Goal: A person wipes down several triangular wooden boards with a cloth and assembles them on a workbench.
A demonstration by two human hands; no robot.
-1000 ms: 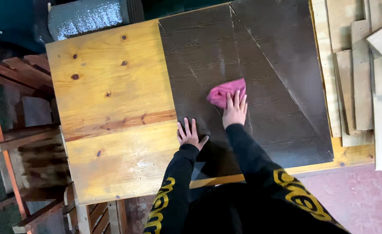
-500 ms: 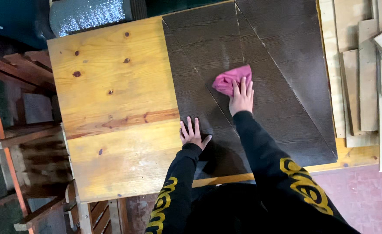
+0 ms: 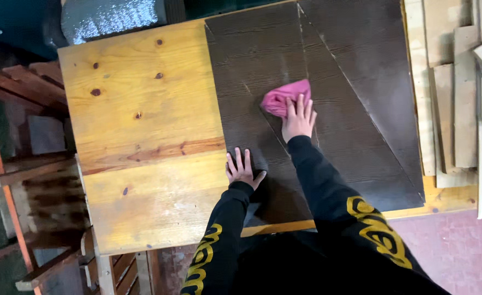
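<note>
A dark brown textured panel (image 3: 355,71) lies on a pale pine tabletop (image 3: 142,125). My right hand (image 3: 299,118) presses a pink cloth (image 3: 282,97) flat against the panel near its middle, fingers spread over the cloth's near edge. My left hand (image 3: 242,170) rests palm down with fingers apart on the panel's near left edge, beside the bare pine. Both arms wear black sleeves with yellow markings.
Loose pale wooden slats (image 3: 465,109) are stacked along the right side. A silvery padded roll (image 3: 110,16) lies beyond the table's far left corner. Reddish wooden frames (image 3: 28,164) stand left of the table. Pinkish floor (image 3: 459,246) shows at bottom right.
My right hand has slid the pink cloth away from me, further up the dark panel. My left hand has stayed planted in the same spot.
</note>
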